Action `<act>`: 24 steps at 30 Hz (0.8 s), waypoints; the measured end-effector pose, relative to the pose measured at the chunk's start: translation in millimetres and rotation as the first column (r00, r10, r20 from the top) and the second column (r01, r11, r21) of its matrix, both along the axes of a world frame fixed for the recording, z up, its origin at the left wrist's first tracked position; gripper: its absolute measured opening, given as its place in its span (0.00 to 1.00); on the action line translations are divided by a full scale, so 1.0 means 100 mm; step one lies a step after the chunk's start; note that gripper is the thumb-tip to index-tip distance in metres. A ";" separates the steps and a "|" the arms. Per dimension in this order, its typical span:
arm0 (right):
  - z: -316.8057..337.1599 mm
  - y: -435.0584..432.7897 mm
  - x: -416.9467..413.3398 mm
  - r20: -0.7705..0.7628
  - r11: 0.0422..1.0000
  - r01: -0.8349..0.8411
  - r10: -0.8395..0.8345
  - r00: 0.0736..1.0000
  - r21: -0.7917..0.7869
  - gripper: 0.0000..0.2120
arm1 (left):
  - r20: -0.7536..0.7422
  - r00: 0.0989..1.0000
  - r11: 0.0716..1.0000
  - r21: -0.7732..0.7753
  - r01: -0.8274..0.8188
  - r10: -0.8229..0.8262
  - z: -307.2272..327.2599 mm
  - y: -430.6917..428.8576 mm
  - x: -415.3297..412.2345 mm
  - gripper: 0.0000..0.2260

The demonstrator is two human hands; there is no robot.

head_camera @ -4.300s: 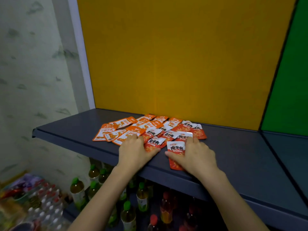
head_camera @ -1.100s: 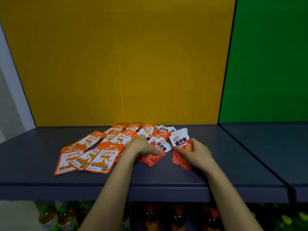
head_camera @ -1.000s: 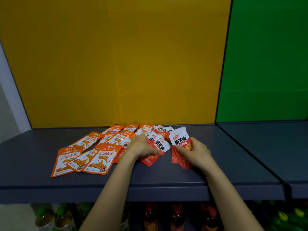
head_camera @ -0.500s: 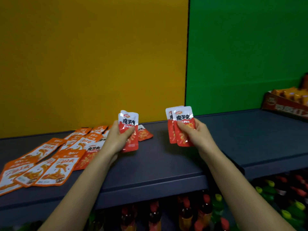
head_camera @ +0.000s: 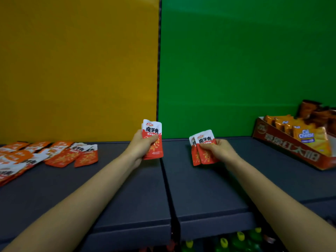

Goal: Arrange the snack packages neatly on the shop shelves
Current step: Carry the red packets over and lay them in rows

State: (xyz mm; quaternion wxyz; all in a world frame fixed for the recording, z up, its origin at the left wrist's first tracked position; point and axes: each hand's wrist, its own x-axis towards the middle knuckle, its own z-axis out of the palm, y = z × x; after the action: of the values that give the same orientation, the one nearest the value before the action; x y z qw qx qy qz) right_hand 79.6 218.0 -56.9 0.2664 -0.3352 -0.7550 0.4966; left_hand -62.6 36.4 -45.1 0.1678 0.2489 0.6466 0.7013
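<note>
Left hand [head_camera: 141, 146] pinches upright red-and-white foil snack packets [head_camera: 152, 140] above the dark grey shelf [head_camera: 127, 188]; right hand [head_camera: 219, 150] grips two more such packets [head_camera: 203, 148]. Remaining packets [head_camera: 54, 155] lie far left.

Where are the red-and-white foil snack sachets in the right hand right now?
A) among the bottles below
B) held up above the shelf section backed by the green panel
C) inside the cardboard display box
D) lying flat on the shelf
B: the right hand grips the red-and-white foil snack sachets upright, above the dark grey shelf in front of the green back panel.
</note>
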 end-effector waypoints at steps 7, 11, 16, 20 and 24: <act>-0.16 0.34 -0.39 0.198 0.991 -0.037 0.011 0.980 0.128 0.15 | 0.004 0.995 0.994 -0.059 -0.097 0.097 -0.06 0.60 0.02 0.15; -0.16 0.40 -0.56 0.304 0.966 -0.032 -0.050 0.951 0.257 0.21 | 0.035 0.993 0.990 -0.086 -0.114 0.117 -0.10 0.81 -0.02 0.16; -0.18 0.41 -0.63 0.360 0.889 -0.073 -0.107 0.927 0.451 0.25 | 0.078 0.992 0.991 -0.092 -0.094 0.102 -0.21 0.84 -0.13 0.11; -0.22 0.42 -0.61 0.361 0.847 -0.097 -0.117 0.925 0.522 0.26 | 0.092 0.986 0.988 -0.078 -0.133 0.140 -0.25 0.80 -0.21 0.08; -0.19 0.44 -0.60 0.286 0.894 -0.106 -0.025 0.958 0.435 0.23 | 0.077 0.989 0.989 -0.086 -0.120 0.127 -0.28 0.78 -0.21 0.08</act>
State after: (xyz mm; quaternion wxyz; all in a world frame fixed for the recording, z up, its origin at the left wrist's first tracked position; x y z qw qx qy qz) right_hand 19.9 262.3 -76.2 0.2146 -0.3169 -0.8858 0.2625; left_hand -83.4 114.8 -72.6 0.1605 0.1721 0.6813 0.6931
